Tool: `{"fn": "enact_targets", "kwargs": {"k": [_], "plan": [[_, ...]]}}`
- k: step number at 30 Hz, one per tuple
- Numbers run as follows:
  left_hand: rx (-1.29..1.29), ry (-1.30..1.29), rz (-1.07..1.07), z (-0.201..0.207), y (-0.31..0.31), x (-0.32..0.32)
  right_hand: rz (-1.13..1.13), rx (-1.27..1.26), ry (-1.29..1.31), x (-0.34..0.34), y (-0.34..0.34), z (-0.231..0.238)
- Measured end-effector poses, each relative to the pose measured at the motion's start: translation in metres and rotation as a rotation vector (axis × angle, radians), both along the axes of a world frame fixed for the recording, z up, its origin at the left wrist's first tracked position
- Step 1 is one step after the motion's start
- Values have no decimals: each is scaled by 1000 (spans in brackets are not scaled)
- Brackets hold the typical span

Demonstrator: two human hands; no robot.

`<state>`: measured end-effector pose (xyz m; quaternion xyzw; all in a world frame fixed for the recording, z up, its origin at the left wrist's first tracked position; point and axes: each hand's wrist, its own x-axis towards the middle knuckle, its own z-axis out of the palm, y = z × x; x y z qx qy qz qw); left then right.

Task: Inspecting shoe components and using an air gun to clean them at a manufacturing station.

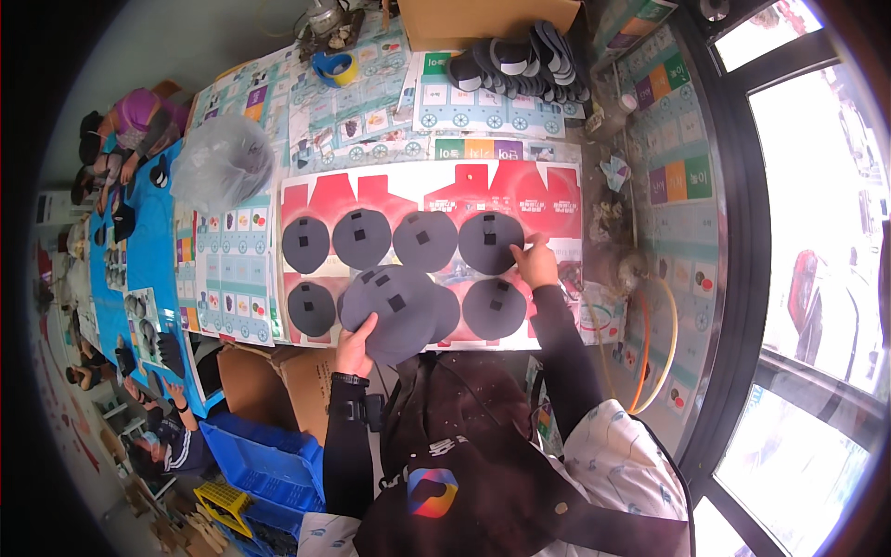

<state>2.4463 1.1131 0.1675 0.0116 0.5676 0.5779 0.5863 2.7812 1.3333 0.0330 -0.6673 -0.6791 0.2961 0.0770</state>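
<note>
My left hand (355, 349) grips the near left edge of a dark grey rounded flat piece (399, 330) with small black patches, its thumb on top. That piece hangs over the near row and overlaps another grey piece (447, 311); whether the hand holds one or several layers I cannot tell. With fingers pinched, my right hand (536, 264) has the right edge of the far-right grey piece (483, 251). Several similar pieces, such as the far-left one (304, 255), lie in two rows on a red and white printed cardboard sheet (548, 213).
Dark curved pieces (520, 79) are piled at the back right before a cardboard box (483, 23). A tape roll (336, 70) and a clear plastic bag (223, 162) lie further left. Blue crates (264, 455) stand below left; hoses (664, 325) hang at right. Other people work at a blue table (153, 241).
</note>
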Motion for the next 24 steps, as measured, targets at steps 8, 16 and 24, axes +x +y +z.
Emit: {"fn": "enact_targets", "kwargs": {"k": [8, 16, 24], "plan": [[45, 54, -138, -10, 48, 43, 37, -234, 587, -65, -59, 127], [12, 67, -176, -12, 42, 34, -107, -259, 800, -23, -30, 73], [36, -5, -17, -7, 17, -1, -514, -34, 816, 104, 83, -32]]}}
